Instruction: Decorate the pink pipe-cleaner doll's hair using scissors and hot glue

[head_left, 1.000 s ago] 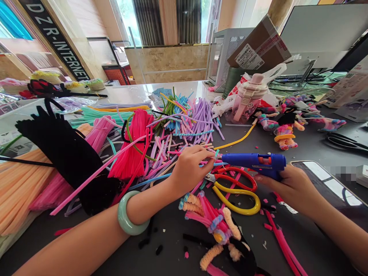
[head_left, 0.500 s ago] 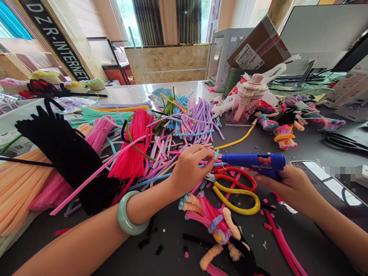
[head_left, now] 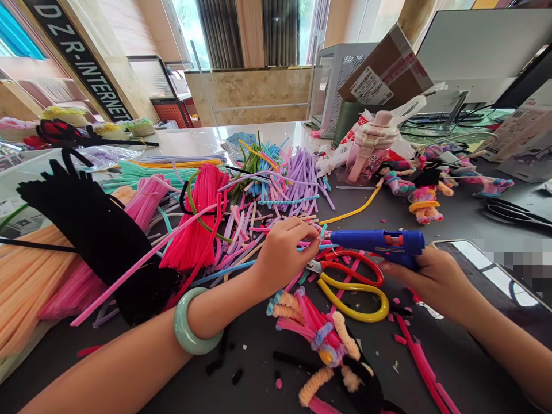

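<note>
My right hand (head_left: pixel 435 282) grips a blue hot glue gun (head_left: pixel 375 241) by its handle, with the nozzle pointing left. At the nozzle tip, my left hand (head_left: pixel 287 250) pinches a small light-blue piece (head_left: pixel 323 230), mostly hidden by the fingers. Nozzle and piece appear to touch. Just below the gun lie scissors (head_left: pixel 353 296) with one red and one yellow handle loop; their blades are largely covered. Nearer to me rests a doll made of pipe cleaners (head_left: pixel 325 339), pink, peach and black.
Bundles of pipe cleaners in black (head_left: pixel 90 247), hot pink (head_left: pixel 196 224) and purple (head_left: pixel 302 172) spread across the left and middle. Behind stands a pink bottle (head_left: pixel 371 149). Finished-looking dolls (head_left: pixel 425 184), black scissors (head_left: pixel 517 214) and a phone-like glossy device (head_left: pixel 487 276) lie at right.
The whole view has shifted very slightly. Both hands keep the same pose, with the glue gun still at the small piece.
</note>
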Demonstrator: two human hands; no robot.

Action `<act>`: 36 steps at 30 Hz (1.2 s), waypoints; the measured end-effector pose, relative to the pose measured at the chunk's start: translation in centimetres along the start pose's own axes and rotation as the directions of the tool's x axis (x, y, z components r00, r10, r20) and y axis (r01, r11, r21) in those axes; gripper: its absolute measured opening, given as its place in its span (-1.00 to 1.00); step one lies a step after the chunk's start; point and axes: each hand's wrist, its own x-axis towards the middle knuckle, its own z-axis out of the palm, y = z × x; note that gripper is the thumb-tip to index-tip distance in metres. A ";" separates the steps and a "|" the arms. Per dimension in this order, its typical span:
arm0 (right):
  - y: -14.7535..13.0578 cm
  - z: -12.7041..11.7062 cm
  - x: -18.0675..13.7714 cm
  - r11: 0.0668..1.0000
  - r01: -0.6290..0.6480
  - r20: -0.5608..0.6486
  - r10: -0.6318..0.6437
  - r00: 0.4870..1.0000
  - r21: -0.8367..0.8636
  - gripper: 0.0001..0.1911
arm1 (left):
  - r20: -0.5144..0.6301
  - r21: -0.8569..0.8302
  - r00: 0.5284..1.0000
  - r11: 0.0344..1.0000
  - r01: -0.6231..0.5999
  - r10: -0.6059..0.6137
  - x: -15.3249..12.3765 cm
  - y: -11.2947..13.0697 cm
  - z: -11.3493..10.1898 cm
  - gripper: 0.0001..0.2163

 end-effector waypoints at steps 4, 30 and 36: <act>0.2 0.0 0.0 1.000 -0.019 0.019 0.019 1.000 0.012 -0.62 | 0.002 0.004 1.000 1.000 0.009 -0.009 0.0 0.0 0.0 -0.93; 0.0 -0.2 0.1 0.998 -0.051 0.006 0.052 0.999 -0.038 -0.54 | -0.026 -0.031 0.998 0.998 0.057 -0.057 0.1 0.0 0.0 -0.92; -0.1 -0.3 0.0 0.998 -0.054 0.014 0.054 0.998 -0.017 -0.55 | -0.029 -0.039 0.998 0.998 0.051 -0.052 0.1 0.0 0.0 -0.92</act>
